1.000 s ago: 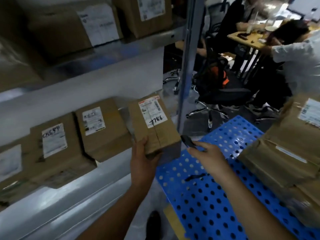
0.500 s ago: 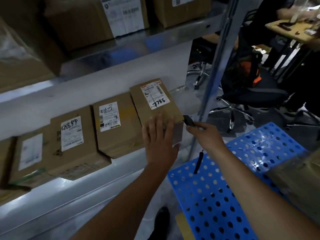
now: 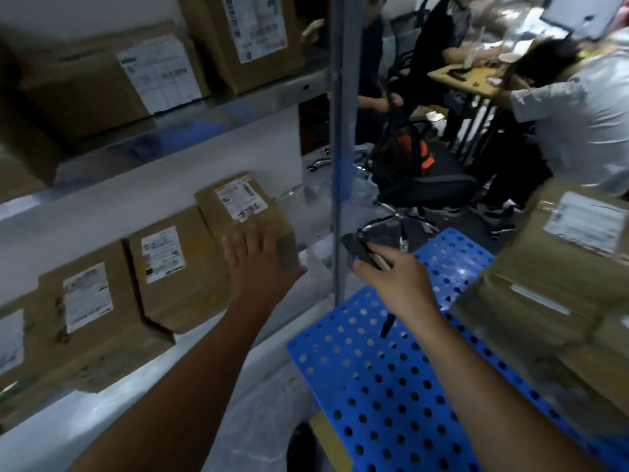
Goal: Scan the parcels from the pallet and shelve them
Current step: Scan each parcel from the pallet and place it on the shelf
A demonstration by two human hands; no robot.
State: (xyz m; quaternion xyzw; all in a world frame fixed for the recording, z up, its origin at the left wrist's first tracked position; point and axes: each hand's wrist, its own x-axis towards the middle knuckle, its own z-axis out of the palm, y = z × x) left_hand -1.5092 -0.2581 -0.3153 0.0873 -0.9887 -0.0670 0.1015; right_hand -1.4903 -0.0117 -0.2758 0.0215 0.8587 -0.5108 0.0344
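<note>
left hand (image 3: pixel 262 264): fingers stretched out straight, lying flat on the near end of the end parcel (image 3: pixel 243 216), not curling round it. Somewhat motion-blurred.
right hand (image 3: pixel 396 284): gripping the scanner (image 3: pixel 359 248), fingers wrapping round the dark body, holding it in the air between the post and the pallet.
scanner strap (image 3: pixel 388 327): dangling below the right wrist, hanging over the pallet.
end parcel: sitting on the lower shelf (image 3: pixel 112 410), rightmost in the row, white label (image 3: pixel 240 199) facing up, lying slightly askew to its neighbours.
row: second parcel (image 3: pixel 177 267) butting against the end parcel's left side, third parcel (image 3: pixel 85 301) sitting next along, more running off the left edge. All are showing white labels on top.
post (image 3: pixel 340 148): grey upright standing just right of the end parcel, between the shelving and the pallet.
pallet (image 3: pixel 374 386): blue, perforated, lying at lower right under the right forearm.
stack (image 3: pixel 561 284): brown parcels piling up on the pallet's right side, the top one showing a white label.
upper shelf (image 3: pixel 211 114): carrying larger cartons (image 3: pixel 102 86) with their labels facing out.
background: office chair (image 3: pixel 429 185) carrying a black-and-orange bag (image 3: pixel 413 155). A person (image 3: pixel 578 120) in a white shirt is leaning at a desk (image 3: pixel 466 78).
floor: dark shoe (image 3: pixel 301 446) showing at the bottom edge.
</note>
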